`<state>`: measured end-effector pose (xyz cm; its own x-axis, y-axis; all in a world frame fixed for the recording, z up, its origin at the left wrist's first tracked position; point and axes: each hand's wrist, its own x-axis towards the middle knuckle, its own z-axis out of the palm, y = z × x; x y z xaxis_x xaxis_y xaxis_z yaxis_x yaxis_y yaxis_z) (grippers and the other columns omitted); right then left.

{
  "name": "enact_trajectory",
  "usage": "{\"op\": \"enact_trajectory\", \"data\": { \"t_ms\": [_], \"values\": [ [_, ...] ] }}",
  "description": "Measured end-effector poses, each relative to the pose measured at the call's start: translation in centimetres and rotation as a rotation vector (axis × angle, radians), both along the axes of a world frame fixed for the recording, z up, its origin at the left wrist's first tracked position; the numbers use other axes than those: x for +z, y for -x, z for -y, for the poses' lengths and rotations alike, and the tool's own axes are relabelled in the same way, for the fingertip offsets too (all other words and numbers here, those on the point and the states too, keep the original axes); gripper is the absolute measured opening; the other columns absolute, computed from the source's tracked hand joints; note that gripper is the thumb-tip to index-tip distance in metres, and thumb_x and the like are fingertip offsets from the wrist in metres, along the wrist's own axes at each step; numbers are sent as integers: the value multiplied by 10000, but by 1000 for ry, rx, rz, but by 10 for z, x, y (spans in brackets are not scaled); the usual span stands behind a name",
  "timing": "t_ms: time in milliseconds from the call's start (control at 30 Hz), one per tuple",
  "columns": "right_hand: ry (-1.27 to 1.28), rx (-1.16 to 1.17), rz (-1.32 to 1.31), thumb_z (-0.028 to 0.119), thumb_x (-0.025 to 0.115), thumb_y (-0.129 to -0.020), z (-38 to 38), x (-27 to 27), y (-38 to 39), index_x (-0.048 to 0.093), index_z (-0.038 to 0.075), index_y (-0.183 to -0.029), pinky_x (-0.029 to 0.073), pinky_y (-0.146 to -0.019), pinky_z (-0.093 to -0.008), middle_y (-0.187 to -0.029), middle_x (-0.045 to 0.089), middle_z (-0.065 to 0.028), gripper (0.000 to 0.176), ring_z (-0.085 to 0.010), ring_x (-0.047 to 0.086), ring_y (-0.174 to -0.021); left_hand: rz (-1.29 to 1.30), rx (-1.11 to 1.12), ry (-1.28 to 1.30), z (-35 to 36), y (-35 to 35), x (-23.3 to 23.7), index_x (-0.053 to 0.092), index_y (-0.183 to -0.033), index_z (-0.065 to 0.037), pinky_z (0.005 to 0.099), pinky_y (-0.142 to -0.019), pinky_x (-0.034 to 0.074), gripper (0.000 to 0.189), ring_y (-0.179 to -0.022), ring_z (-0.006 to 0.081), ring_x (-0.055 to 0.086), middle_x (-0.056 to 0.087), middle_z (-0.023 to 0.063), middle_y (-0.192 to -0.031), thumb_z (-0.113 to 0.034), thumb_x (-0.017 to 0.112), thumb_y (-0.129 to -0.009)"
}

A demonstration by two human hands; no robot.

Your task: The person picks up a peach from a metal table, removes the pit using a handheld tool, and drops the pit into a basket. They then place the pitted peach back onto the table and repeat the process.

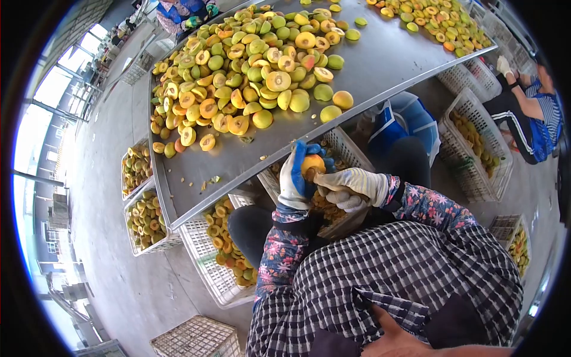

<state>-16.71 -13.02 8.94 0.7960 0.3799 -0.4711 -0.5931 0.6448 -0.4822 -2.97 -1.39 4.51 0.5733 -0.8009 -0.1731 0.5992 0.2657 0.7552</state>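
My left hand (295, 178), in a white glove with blue fingers, is closed around a yellow-orange fruit half (311, 167) just off the front edge of the metal table (267, 156). Against that fruit, from the right, rests my right hand (351, 187) in a pale knitted glove, its fingers curled; whatever they grip is too small to make out. Behind both hands a large heap of halved green and yellow fruit (256, 77) lies on the table. Below them a white crate (345, 146) holds more fruit halves, partly hidden by my hands.
Crates of fruit stand at the left (144, 220), beneath the table edge (199, 250) and at the right (476, 149). A blue-lined container (404, 122) is beside my knee. One person (535, 113) sits at the right; another (178, 15) is beyond the table.
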Motion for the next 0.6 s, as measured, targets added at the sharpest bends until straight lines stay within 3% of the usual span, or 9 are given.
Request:
{"op": "enact_trajectory", "data": {
  "t_ms": [100,167,200,233,267,367,433,533,600],
  "values": [
    [62,39,43,462,506,-1001,3,9,16,596,115,-945,272,-353,-211,-544,417,46,363,-63,347,-358,371,128,-209,-19,-25,-7,665,-1013,-32,328,-762,569,211,-855,222,689,687,120,-931,-199,539,-984],
    [401,139,142,466,500,-1002,11,2,23,597,93,-952,353,-401,-238,-582,475,27,389,-91,437,-411,733,431,-431,-60,-43,-4,673,-1074,5,303,-742,552,231,-851,189,681,695,105,-999,-154,540,-974],
    [571,177,187,468,498,-1002,15,-5,28,598,81,-955,394,-425,-252,-602,504,17,402,-105,482,-438,525,444,-409,-78,-45,27,671,-1082,31,285,-741,545,245,-843,169,668,696,89,-1000,-161,566,-973],
    [918,-31,594,450,539,-976,10,-58,30,580,49,-1058,495,-587,-353,-701,607,-67,411,-242,604,-588,517,498,-476,-104,-61,24,681,-1035,41,228,-722,510,213,-786,108,635,696,66,-938,-137,588,-966],
    [1279,222,546,382,569,-958,19,-49,34,525,19,-1151,503,-722,-433,-810,665,-170,414,-367,651,-761,487,531,-622,-122,-69,39,681,-1028,41,227,-715,507,218,-787,107,626,690,52,-920,-147,592,-966],
    [1524,292,499,266,586,-927,13,-52,43,456,55,-1251,507,-701,-455,-833,658,-197,407,-393,649,-781,1199,446,-1136,-183,-111,30,643,-1128,56,248,-748,515,305,-886,148,649,671,101,-1034,-191,617,-951],
    [1477,186,477,251,584,-924,8,-75,38,458,72,-1252,513,-697,-447,-800,653,-189,395,-387,652,-765,1313,426,-1043,-168,-116,40,626,-1162,54,257,-783,520,319,-932,155,650,658,114,-1091,-182,613,-947],
    [1522,299,353,223,576,-917,10,-53,36,444,100,-1301,521,-678,-439,-789,652,-172,424,-363,662,-760,903,291,-653,-80,-96,59,615,-1199,31,270,-834,522,327,-975,150,646,670,100,-1107,-159,625,-933],
    [1527,373,276,216,574,-913,12,-39,32,407,105,-1361,518,-665,-447,-798,655,-175,491,-360,664,-761,1187,120,-752,-13,-89,58,627,-1189,19,268,-789,523,359,-892,130,665,700,113,-1038,-224,645,-925]
  ]
}}
